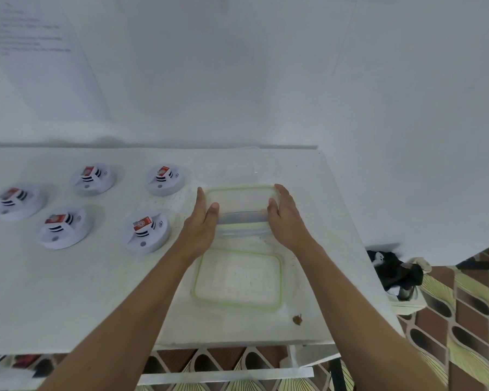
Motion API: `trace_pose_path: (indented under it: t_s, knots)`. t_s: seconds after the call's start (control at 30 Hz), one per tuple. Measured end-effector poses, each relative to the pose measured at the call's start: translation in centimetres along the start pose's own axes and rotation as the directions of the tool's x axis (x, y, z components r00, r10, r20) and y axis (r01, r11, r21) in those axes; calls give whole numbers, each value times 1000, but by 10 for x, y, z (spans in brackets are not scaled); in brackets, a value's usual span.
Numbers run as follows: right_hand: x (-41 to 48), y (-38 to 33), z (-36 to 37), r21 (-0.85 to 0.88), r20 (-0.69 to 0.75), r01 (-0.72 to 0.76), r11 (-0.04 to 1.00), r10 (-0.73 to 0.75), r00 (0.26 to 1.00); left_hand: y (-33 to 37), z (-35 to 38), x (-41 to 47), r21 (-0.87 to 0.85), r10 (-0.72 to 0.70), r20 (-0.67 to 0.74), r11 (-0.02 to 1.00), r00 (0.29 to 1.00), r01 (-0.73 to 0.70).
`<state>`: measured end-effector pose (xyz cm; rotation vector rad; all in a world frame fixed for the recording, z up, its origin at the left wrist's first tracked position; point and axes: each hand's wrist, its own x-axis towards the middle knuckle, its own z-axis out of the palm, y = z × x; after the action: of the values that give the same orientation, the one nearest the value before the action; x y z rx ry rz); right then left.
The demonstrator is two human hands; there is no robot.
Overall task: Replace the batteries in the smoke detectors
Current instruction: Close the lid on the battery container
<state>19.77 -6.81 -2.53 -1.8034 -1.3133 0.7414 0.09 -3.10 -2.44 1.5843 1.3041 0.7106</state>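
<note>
Several white round smoke detectors lie on the white table (68,292), each with a red and white battery on top; the nearest one (146,231) sits just left of my left hand. A clear plastic container (242,200) with a green-edged rim stands at the table's right. My left hand (202,221) presses its left side and my right hand (284,218) presses its right side, fingers straight, thumbs over the near rim. The container looks empty. Its green-rimmed lid (237,279) lies flat in front of it, between my forearms.
The table's right edge runs close to the container. Beyond that edge a low white stand holds a black object (394,270). A brown speck (297,320) lies near the table's front right corner. A sheet of paper with writing (31,38) hangs on the wall.
</note>
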Motion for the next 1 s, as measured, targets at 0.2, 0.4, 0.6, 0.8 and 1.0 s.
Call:
trace_pose_path:
  t_s: [0.2, 0.4, 0.6, 0.8, 1.0]
  knots:
    - [-1, 3, -7, 38, 18, 13, 999, -14, 1000, 3, -15, 10, 77, 18, 90, 997, 996, -25]
    - [0, 8, -22, 136, -77, -34, 990, 45, 996, 17, -13, 21, 177, 84, 50, 980, 995, -92]
    - [-2, 13, -34, 389, -273, -126, 913, 245, 930, 36, 17, 20, 312, 55, -35, 949, 998, -42]
    - [11, 11, -31, 439, -284, -157, 885, 302, 910, 47, 44, 18, 503, 46, 92, 860, 995, -86]
    - [18, 13, -30, 348, -278, -148, 926, 252, 927, 54, 46, 37, 441, 107, 242, 873, 964, -208]
